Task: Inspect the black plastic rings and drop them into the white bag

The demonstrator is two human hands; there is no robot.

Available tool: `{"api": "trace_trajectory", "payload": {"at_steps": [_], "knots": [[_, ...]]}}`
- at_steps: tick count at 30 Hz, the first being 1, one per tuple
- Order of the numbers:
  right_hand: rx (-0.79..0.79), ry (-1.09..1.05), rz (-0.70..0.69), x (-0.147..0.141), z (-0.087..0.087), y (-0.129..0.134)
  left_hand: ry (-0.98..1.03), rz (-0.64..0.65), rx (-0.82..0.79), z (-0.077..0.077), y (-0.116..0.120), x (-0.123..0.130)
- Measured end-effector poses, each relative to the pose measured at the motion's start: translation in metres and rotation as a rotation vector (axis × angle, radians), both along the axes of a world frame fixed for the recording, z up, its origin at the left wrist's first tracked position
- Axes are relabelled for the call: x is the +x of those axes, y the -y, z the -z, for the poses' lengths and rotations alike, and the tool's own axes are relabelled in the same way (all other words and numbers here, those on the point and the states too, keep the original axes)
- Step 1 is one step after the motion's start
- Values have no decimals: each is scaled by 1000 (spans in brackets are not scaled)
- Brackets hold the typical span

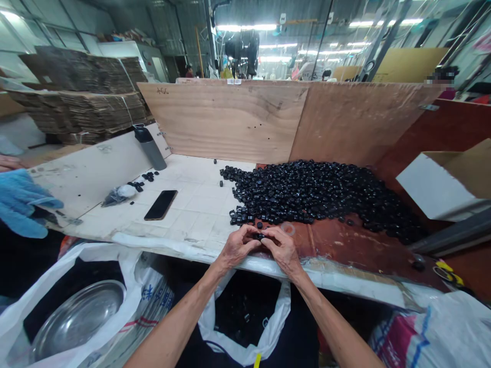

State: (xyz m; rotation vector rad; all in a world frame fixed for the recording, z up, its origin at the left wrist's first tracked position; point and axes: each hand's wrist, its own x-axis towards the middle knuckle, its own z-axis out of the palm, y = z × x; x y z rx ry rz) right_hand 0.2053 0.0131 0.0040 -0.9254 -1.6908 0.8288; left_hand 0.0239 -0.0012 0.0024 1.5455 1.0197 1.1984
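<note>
Pinching a small black plastic cap (pixel 260 236) | left grip (pixel 238 246), right grip (pixel 283 249) closed on it | seemed light, stiff, slick; rim gave the best hold | pile of black caps (pixel 318 197) lay just beyond

"What was that heap made of?"

"Glossy black plastic, those little caps (pixel 318 199)."

"And behind them?"

"Rough, unpainted plywood (pixel 226 122). The steel basin (pixel 79 319) below had a shiny, smooth finish."
</note>
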Motion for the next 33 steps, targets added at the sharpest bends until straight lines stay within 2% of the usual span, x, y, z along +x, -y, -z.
{"api": "trace_trajectory", "payload": {"at_steps": [5,11,18,22,24,27,33], "knots": [[63,22,-14,1,-4,1,30,-8,11,3,0,-1],[8,65,40,-1,1,2,-36,-18,144,9,-1,-5],[8,155,-20,0,0,6,-92,-74,248,1,0,-4],[40,266,63,-1,-1,6,-93,-73,301,3,-2,-4],[50,273,83,-1,-3,7,-90,-77,298,6,-2,-4],[11,200,32,0,-6,9,-92,-74,271,7,-3,-5],[-19,231,34,3,-7,10,-93,-80,236,3,-2,-5]]}}
